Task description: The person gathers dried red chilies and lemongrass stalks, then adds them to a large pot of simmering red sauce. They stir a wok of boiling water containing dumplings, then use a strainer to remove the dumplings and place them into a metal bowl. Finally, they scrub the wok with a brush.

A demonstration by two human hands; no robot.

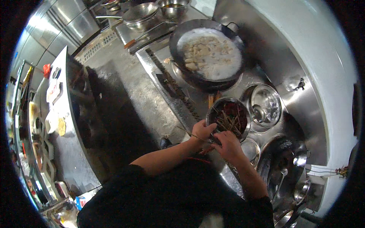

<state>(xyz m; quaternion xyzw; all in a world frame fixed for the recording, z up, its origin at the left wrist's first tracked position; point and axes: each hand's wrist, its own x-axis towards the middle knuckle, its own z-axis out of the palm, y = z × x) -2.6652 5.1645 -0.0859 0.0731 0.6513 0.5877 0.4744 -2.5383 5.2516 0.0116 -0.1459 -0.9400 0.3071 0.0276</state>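
Note:
Against the near left rim of a steel bowl [247, 114] is my left hand [202, 132], its thumb over the edge. Thin dry stalks [228, 121] lie loosely in the bowl, on top of dark red pieces [233, 109] that look like dried chillies. My right hand [229, 144] is bent over the near rim, its fingers by the stalks; whether they pinch any is hidden. One long stalk [185, 131] crosses my left wrist, with its other end near my right fingers. Some reddish pieces [206, 151] show below my hands.
Beyond the bowl, a large wok [178, 51] holds pale pieces in foamy liquid. A shiny steel bowl [266, 95] sits to the right, near a dark wok [296, 162] with a ladle [283, 172]. Pans and a strainer [141, 12] stand at the back. A steel counter [71, 154] runs along the left.

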